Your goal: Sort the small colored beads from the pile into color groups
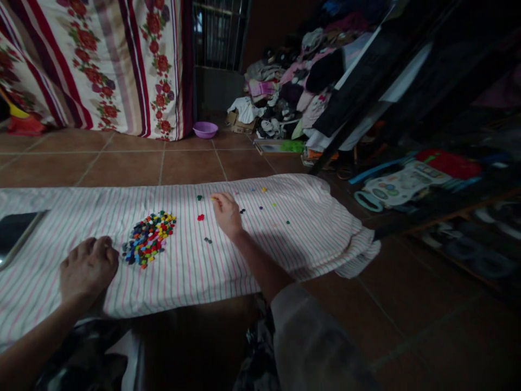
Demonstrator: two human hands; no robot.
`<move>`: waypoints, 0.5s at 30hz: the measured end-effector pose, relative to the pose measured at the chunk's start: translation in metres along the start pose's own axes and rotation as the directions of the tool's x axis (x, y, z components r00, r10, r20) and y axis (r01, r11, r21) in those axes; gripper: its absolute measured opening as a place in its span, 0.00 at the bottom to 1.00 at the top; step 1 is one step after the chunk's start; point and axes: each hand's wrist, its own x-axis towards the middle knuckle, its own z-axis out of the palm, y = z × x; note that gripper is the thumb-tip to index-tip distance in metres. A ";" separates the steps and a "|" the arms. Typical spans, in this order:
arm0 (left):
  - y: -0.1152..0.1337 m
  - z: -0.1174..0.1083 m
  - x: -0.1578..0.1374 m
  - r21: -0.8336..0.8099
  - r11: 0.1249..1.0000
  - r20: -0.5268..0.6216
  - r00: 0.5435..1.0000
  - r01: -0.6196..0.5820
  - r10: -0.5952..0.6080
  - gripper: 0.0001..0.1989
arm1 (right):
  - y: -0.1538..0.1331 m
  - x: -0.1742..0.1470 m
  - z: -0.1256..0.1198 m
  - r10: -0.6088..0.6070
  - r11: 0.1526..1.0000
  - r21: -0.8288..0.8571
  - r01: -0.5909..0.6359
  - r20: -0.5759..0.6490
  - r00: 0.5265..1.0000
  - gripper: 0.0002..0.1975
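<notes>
A pile of small coloured beads lies on a white cloth with pink stripes spread over the floor. My left hand rests on the cloth just left of the pile, fingers curled, palm down. My right hand reaches farther out, fingertips pinched at a small yellow bead. Loose beads are scattered around it: a red one, a green one, dark ones and several more to the right.
A dark tablet-like slab lies at the cloth's left edge. On the brown tile floor beyond stand a purple bowl, a heap of clothes and a floral curtain. Dark shelving with toys stands to the right.
</notes>
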 end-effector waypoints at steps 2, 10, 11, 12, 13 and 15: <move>-0.001 0.002 0.000 0.001 1.000 0.009 1.000 0.005 -0.005 0.22 | 0.033 0.014 -0.024 0.062 0.996 -0.055 -0.065 -0.054 0.997 0.15; -0.001 0.003 0.001 -0.047 0.999 0.006 1.000 0.011 -0.011 0.24 | 0.145 0.039 -0.079 0.527 0.819 -0.167 -0.549 -0.163 0.834 0.18; -0.001 0.003 0.001 -0.047 0.999 0.011 1.000 0.017 -0.016 0.24 | 0.153 0.042 -0.082 0.551 0.802 -0.162 -0.575 -0.173 0.816 0.18; -0.001 0.004 0.001 -0.043 0.999 0.022 0.999 0.025 -0.024 0.24 | 0.160 0.045 -0.084 0.563 0.792 -0.159 -0.589 -0.183 0.806 0.18; -0.001 0.004 0.001 -0.037 0.999 0.034 0.999 0.036 -0.035 0.25 | 0.166 0.049 -0.085 0.565 0.789 -0.159 -0.593 -0.190 0.803 0.17; -0.002 0.005 0.002 -0.025 0.999 0.048 0.998 0.044 -0.042 0.25 | 0.175 0.056 -0.088 0.560 0.792 -0.162 -0.589 -0.194 0.806 0.16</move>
